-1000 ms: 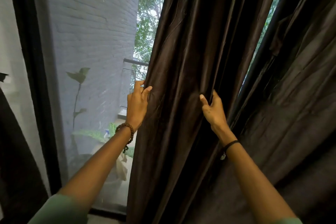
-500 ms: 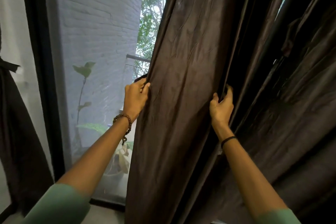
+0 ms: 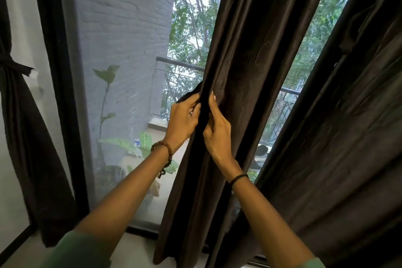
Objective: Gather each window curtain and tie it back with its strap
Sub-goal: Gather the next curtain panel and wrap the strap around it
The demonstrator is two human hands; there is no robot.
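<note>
A dark brown curtain (image 3: 245, 67) hangs in front of the window, bunched into a narrow column of folds. My left hand (image 3: 181, 122) grips its left edge at mid height. Right beside it, my right hand (image 3: 217, 132) grips the gathered folds from the right, thumb up against the cloth. A dark piece of fabric (image 3: 189, 95) pokes out behind my left hand; I cannot tell whether it is the strap. At the far left, another dark curtain (image 3: 24, 126) is tied back with a strap (image 3: 13, 66).
A wider dark curtain (image 3: 348, 137) fills the right side. Between the two runs a strip of glass (image 3: 289, 98) showing a balcony railing and trees. The black window frame (image 3: 54, 72) stands at the left, with a grey brick wall and potted plants outside.
My right hand has swept left, drawing the folds together until it sits beside my left hand. The curtain is much narrower, and a strip of glass has opened on its right.
</note>
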